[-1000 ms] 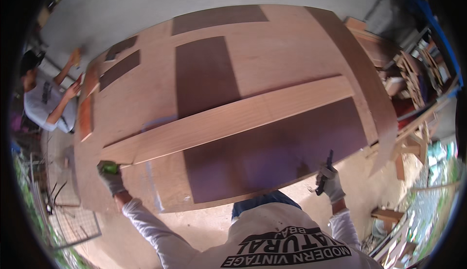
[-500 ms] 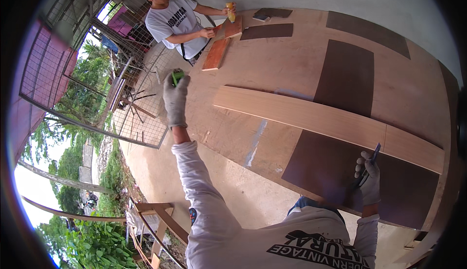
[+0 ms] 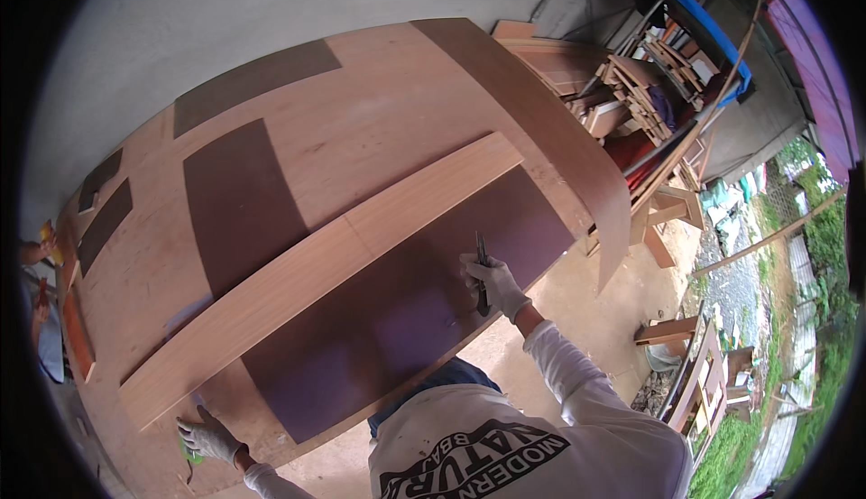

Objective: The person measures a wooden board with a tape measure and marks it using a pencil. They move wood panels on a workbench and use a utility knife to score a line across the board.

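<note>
My gloved right hand (image 3: 492, 282) is closed around a slim dark utility knife (image 3: 481, 248), its narrow end pointing away from me. It hovers over a large dark brown sheet (image 3: 361, 337) at the near edge of the worktable. My gloved left hand (image 3: 212, 438) is low at the table's near left, closed over a small green tape measure (image 3: 191, 455), mostly hidden by the fingers. Between the hands and the far side stretches a long light wood plank (image 3: 298, 287), overlapping the dark sheet's far edge. A thin line crosses the plank near its middle.
More dark sheets (image 3: 242, 197) lie across the plywood table (image 3: 361, 129). A brown strip (image 3: 541, 129) hangs past its right end. Stacked wood offcuts (image 3: 636, 93) stand beyond. At far left, a co-worker's hands (image 3: 38, 254) are beside reddish boards (image 3: 78, 337); a grey wall backs the table.
The view has swung right. My left hand has come down from raised out at the left to the table's near left edge. My right hand still grips the utility knife.
</note>
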`<control>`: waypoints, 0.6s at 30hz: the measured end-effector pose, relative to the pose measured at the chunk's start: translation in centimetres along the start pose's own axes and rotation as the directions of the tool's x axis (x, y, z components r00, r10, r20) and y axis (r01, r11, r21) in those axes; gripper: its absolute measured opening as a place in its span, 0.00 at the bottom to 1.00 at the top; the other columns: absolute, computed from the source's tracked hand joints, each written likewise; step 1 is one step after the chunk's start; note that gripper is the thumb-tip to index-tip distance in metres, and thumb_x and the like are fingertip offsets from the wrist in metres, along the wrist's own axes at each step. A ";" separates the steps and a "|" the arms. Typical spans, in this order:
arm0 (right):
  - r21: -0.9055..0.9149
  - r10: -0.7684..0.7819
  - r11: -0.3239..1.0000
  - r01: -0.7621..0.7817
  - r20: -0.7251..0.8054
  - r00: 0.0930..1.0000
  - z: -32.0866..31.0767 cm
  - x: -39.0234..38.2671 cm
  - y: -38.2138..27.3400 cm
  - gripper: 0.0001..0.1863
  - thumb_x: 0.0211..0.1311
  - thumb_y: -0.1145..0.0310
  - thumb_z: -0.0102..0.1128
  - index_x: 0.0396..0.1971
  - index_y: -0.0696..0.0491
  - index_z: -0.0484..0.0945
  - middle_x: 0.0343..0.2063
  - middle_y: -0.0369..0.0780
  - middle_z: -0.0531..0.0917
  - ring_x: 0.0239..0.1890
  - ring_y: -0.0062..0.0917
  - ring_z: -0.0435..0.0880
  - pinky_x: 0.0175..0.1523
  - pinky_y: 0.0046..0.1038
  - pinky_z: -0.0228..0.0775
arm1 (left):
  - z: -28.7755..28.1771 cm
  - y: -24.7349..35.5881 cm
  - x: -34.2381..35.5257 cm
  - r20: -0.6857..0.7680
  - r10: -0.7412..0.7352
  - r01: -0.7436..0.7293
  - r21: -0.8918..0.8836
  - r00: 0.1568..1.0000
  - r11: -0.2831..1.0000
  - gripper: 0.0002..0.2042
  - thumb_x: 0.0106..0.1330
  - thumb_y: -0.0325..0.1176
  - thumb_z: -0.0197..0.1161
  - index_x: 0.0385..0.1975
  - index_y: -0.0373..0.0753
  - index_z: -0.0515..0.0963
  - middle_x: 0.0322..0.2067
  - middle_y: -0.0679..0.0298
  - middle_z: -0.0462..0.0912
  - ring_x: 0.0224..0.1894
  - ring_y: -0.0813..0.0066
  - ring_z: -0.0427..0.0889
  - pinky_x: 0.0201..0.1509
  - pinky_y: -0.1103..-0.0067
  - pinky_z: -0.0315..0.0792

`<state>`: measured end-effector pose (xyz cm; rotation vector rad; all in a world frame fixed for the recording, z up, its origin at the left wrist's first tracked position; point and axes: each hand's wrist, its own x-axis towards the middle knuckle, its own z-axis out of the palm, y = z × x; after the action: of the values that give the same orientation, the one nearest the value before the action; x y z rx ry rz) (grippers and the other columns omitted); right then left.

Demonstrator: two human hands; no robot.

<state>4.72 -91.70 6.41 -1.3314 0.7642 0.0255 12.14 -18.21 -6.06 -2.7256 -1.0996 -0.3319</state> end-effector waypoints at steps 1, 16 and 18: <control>-0.028 -0.061 0.998 0.059 -0.088 0.994 -2.3 1.6 -0.8 0.19 0.75 0.64 0.66 0.60 0.55 0.82 0.28 0.31 0.80 0.28 0.18 0.80 0.32 0.25 0.74 | 0.4 2.4 -1.6 -0.046 0.079 -0.084 -0.110 0.996 0.990 0.37 0.74 0.59 0.63 0.75 0.39 0.68 0.65 0.53 0.80 0.62 0.45 0.81 0.60 0.53 0.78; -0.643 -0.282 0.734 0.216 0.001 0.959 -24.3 34.2 -8.8 0.37 0.67 0.79 0.59 0.78 0.49 0.69 0.61 0.34 0.84 0.35 0.17 0.81 0.36 0.22 0.76 | -3.9 17.8 -6.1 0.177 -0.180 0.241 -0.433 0.968 0.869 0.46 0.61 0.40 0.75 0.80 0.44 0.60 0.68 0.43 0.74 0.69 0.41 0.74 0.72 0.53 0.69; -0.590 -0.277 0.780 0.207 -0.030 0.960 -23.7 34.7 -9.4 0.39 0.68 0.79 0.59 0.79 0.45 0.67 0.59 0.31 0.85 0.24 0.10 0.70 0.24 0.18 0.64 | -3.7 15.9 -7.8 0.188 -0.169 0.240 -0.469 0.968 0.850 0.45 0.60 0.38 0.75 0.79 0.43 0.61 0.66 0.43 0.75 0.66 0.40 0.76 0.69 0.55 0.72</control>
<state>23.73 -128.90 -4.12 -2.0340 0.6997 -0.0265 17.31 -35.60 -6.02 -3.1075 -1.5367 -0.5211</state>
